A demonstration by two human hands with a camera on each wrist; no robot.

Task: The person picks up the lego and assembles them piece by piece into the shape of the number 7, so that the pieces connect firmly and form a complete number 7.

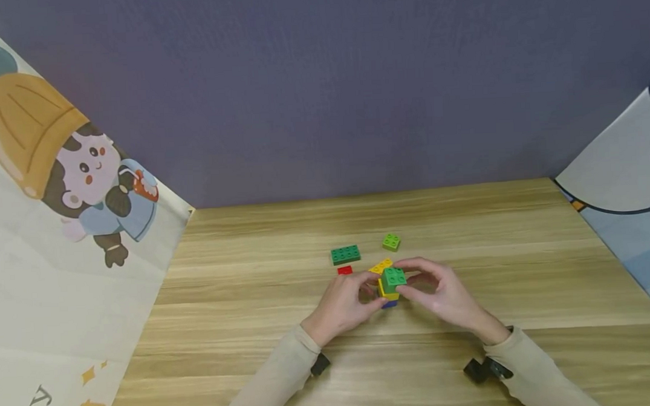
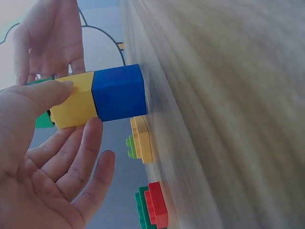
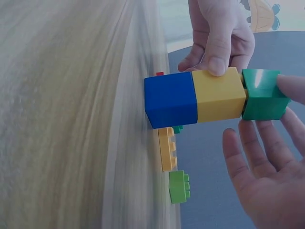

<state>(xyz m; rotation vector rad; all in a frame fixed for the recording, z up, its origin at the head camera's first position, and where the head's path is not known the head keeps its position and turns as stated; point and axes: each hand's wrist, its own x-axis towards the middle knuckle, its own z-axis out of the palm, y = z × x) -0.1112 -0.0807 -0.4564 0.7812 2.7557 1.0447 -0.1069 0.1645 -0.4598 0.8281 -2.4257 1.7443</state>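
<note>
A short stack of toy building bricks stands on the table between the two hands: a blue brick (image 3: 171, 100) at the bottom and a yellow brick (image 3: 220, 99) on it. My left hand (image 1: 343, 306) pinches the yellow brick between thumb and fingers. Above that, my right hand (image 1: 443, 293) holds a green brick (image 1: 393, 277) by its sides, thumb against one face. In the right wrist view the green brick sits slightly tilted at the yellow one's top, with a narrow dark gap showing between them.
Behind the stack lie a long yellow brick (image 1: 381, 265), a red brick (image 1: 345, 270), a long dark green brick (image 1: 345, 255) and a small lime brick (image 1: 391, 242). The wooden table (image 1: 241, 273) meets a dark blue-grey panel (image 1: 321, 106) at the back.
</note>
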